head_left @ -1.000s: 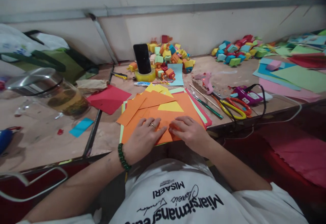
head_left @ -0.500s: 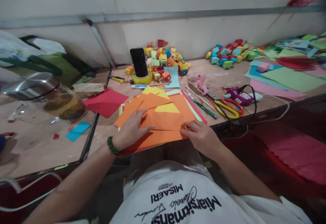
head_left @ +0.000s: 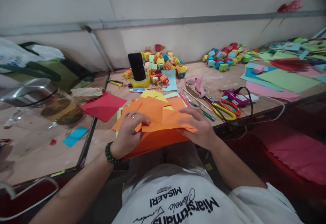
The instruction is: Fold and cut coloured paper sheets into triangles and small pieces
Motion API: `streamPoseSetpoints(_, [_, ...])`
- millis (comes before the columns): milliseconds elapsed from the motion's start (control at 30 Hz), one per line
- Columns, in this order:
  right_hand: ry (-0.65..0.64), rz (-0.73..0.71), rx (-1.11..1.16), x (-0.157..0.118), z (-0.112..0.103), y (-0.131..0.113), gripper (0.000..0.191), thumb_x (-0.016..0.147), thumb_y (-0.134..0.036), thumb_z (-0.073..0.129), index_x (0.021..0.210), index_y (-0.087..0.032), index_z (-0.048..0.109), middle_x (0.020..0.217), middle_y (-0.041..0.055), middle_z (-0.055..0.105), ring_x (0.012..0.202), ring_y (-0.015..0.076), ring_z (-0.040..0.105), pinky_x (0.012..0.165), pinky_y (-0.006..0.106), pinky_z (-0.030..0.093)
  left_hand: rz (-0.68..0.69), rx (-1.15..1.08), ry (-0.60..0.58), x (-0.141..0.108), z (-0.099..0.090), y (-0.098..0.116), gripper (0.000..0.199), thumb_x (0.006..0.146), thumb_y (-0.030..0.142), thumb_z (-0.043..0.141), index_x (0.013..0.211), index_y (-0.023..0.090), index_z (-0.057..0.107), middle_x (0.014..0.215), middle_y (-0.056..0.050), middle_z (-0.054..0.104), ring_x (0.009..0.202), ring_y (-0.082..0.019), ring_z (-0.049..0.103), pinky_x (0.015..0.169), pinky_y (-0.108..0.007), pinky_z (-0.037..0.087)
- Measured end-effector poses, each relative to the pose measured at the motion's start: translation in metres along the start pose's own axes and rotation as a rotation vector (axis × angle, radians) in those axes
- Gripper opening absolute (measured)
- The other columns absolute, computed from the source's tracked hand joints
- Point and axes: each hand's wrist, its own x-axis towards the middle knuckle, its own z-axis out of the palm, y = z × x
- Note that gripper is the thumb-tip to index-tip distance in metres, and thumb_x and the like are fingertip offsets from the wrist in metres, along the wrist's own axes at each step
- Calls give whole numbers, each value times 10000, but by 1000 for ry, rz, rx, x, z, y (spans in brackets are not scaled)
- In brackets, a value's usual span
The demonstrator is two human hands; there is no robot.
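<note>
I'd steer the left hand [head_left: 128, 130] and blurred right hand [head_left: 203, 130] evenly, fingers pinched on opposite ends of the creased, thin orange paper sheet [head_left: 168, 120] above the multicoloured paper stack [head_left: 158, 142], to avoid buckling.

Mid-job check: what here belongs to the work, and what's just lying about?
Seems in use:
orange paper sheet, held between left hand and right hand
coloured paper stack beneath it

Apparently lying about:
smartphone
steel-lidded glass jar
pink glue gun, untouched
blue paper strip
</note>
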Motion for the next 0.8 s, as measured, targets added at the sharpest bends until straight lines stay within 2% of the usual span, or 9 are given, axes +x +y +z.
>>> streamPoseSetpoints(100, [-51,-183,-36,2,9,-9,180,837,-75,537,843,-244,600,981,43,727,938,198,659,802,360,576,-19,224,-69,-12,-1,0,357,686,23,448,924,222,624,1117,-68,713,1084,-270,608,1037,-552,315])
streamPoseSetpoints(200, [-188,-225,-104,-5,24,-17,160,810,-55,523,815,-186,614,1019,109,733,973,238,665,810,391,572,-5,294,-167,-28,0,4,528,727,20,427,1174,230,611,1329,-97,613,1235,-301,522,1076,-596,262])
streamPoseSetpoints(333, [-433,-69,70,-15,31,-15,247,746,-43,554,956,-145,636,1070,135,718,1009,242,663,858,391,558,68,205,-320,-45,8,15,419,863,141,458,1254,211,590,1326,-96,609,1218,-274,522,1069,-520,313])
streamPoseSetpoints(400, [-528,28,200,-15,25,-11,356,728,-41,568,1062,-150,625,1133,127,698,1087,224,639,916,365,538,71,189,-345,-48,14,20,373,920,274,484,1269,200,592,1264,-111,632,1140,-276,552,1023,-500,360])
streamPoseSetpoints(500, [-652,140,339,-11,12,-5,410,748,-69,610,1143,-180,622,1257,118,648,1188,209,592,994,351,495,81,218,-345,-48,22,26,411,931,411,501,1274,208,604,1197,-130,633,1042,-292,560,927,-492,415])
streamPoseSetpoints(567, [-681,187,365,-7,4,0,391,767,-101,637,1146,-196,642,1308,122,618,1207,220,578,1012,375,481,89,249,-323,-46,25,28,417,938,428,484,1268,205,610,1164,-138,633,1009,-295,554,882,-478,432])
streamPoseSetpoints(633, [-661,228,379,-3,0,6,286,808,-150,637,1085,-203,683,1288,122,629,1175,220,597,993,381,488,97,262,-305,-44,25,29,389,958,404,445,1235,198,626,1122,-136,642,987,-289,557,861,-465,439])
streamPoseSetpoints(700, [-641,265,425,1,-1,11,160,862,-209,608,977,-207,719,1197,107,679,1095,198,636,951,357,505,97,262,-302,-43,25,30,357,972,375,419,1189,201,642,1096,-126,652,977,-282,566,871,-469,439])
streamPoseSetpoints(800, [-627,366,509,5,3,18,154,884,-300,602,871,-212,728,1042,78,732,970,177,672,886,324,520,82,256,-281,-44,26,32,332,975,361,421,1156,194,643,1118,-125,654,1007,-280,575,917,-492,437])
